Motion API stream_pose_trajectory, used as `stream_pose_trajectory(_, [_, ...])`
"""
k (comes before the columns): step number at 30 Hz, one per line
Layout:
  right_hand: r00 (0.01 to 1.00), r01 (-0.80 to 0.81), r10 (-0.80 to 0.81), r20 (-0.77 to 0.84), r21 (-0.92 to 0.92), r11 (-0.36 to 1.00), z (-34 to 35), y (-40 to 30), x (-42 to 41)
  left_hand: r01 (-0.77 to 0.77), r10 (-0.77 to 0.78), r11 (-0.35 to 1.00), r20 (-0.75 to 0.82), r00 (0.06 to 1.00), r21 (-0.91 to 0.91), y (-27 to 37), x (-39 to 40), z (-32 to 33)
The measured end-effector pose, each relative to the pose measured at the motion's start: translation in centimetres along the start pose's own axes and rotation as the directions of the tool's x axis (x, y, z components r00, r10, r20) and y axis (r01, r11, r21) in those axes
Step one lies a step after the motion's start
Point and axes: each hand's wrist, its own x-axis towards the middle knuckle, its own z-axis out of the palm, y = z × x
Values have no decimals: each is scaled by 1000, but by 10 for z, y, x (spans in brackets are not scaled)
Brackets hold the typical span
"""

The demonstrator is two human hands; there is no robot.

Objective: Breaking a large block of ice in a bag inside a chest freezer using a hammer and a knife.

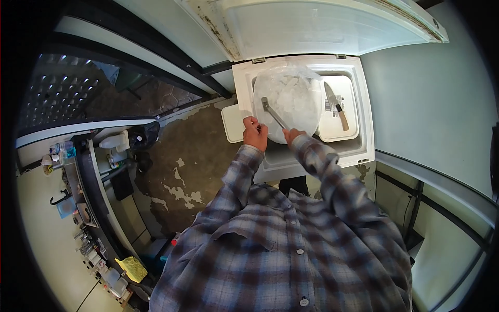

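My right hand [293,136] grips the handle of a metal hammer [276,115]. The hammer's head rests on or just above a clear plastic bag [269,84] of whitish ice [294,97]. This bag sits inside an open chest freezer [368,128]. My left hand [255,134] is at the freezer's left rim, beside the bag's edge, with its fingers curled; whether it pinches the plastic is unclear. Right of the bag, a knife [336,105] with a wooden handle lies on a white plastic container lid [331,134] that bears a printed label.
The raised freezer lid [312,29] stands behind. A pale flat panel or lid [232,124] lies low at the freezer's left. Worn concrete floor [187,148] stretches left towards a cluttered shelf [84,187]. A pale wall [421,101] borders the right side.
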Motion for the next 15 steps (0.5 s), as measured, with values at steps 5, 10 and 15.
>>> stream_pose_trajectory(5, [994, 104, -101, -52, 63, 993, -29, 6, 0, 21, -22, 997, -13, 1000, -79, -2, 1, 4])
stream_pose_trajectory(10, [997, 58, -57, 48, -25, 998, -34, 12, -10, 26, -35, 986, -48, 998, -162, -8, -2, 4])
stream_pose_trajectory(15, [992, 84, -87, 91, 37, 996, -33, 28, -6, 47, -52, 983, -23, 998, -179, -11, -4, 5])
